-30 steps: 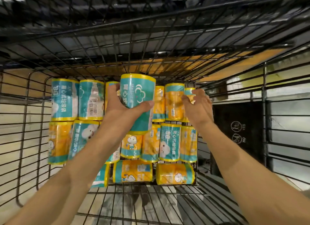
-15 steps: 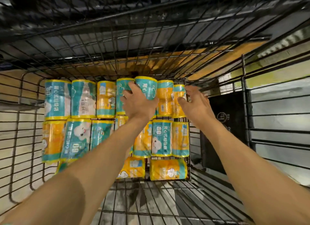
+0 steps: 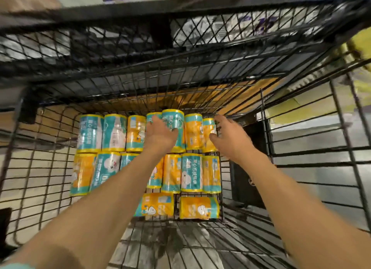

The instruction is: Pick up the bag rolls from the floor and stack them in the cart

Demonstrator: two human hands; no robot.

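1. Currently: placing step. Left hand [image 3: 160, 135] has its grip clamped on a teal cylindrical plastic-wrapped bag roll with yellow rims [image 3: 174, 128], held against the top row of the far stack of teal and orange rolls [image 3: 181, 172] inside the black wire-mesh cart [image 3: 301, 188].
2. Right hand [image 3: 230, 140]: fingers apart, loosely curved, holding nothing, near the orange roll at the right end of the top row [image 3: 208, 134]; contact unclear.
3. Judgement: next, seat the roll flush, release, withdraw both arms.
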